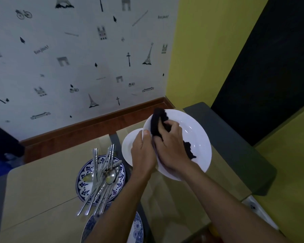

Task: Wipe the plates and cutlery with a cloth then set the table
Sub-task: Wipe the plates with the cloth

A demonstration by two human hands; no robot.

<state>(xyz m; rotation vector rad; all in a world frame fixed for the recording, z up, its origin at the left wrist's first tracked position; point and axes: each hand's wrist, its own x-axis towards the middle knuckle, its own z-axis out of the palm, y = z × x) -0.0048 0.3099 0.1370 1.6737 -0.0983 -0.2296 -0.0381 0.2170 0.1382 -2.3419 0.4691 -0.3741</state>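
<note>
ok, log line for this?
step: wipe plate | left hand: holds plate rim | right hand: grips cloth on plate | cutlery: on blue plate

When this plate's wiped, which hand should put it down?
Probably left. The left hand grips the held plate by its rim, thumb over the edge, while the right hand is bunched round the cloth.

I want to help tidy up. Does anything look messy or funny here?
Only the cutlery: it lies in a crisscross heap on the blue-patterned plate, handles poking out past its rim. Nothing looks spilled or broken. The white plate is tilted only because the left hand holds it.
</note>
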